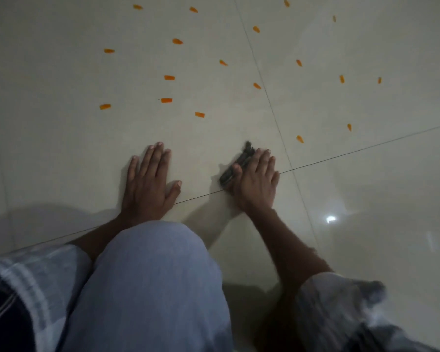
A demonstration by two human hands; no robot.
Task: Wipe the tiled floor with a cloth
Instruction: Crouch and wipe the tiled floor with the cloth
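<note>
Cloth (235, 165) is a small dark wad lying on the floor (61, 72) right by the spot where the tile seams cross, pinned under the right hand (254, 179). That hand lies flat on it with fingers straight and spread a bit, pressing rather than gripping; most of the cloth is hidden under the palm, so only a frayed strip pokes out on the thumb side and you can't really make out its shape. Left hand (150, 179) is planted flat on the bare tile just beside it, fingers wide, holding nothing. Orange marks (169, 77) are dotted all over the tiles farther out, well apart from both hands. No brands or readable writing anywhere. A knee (153, 275) in light blue fabric blocks the near floor, and the sleeves (341, 301) at the bottom corners are blurry and cut off.
</note>
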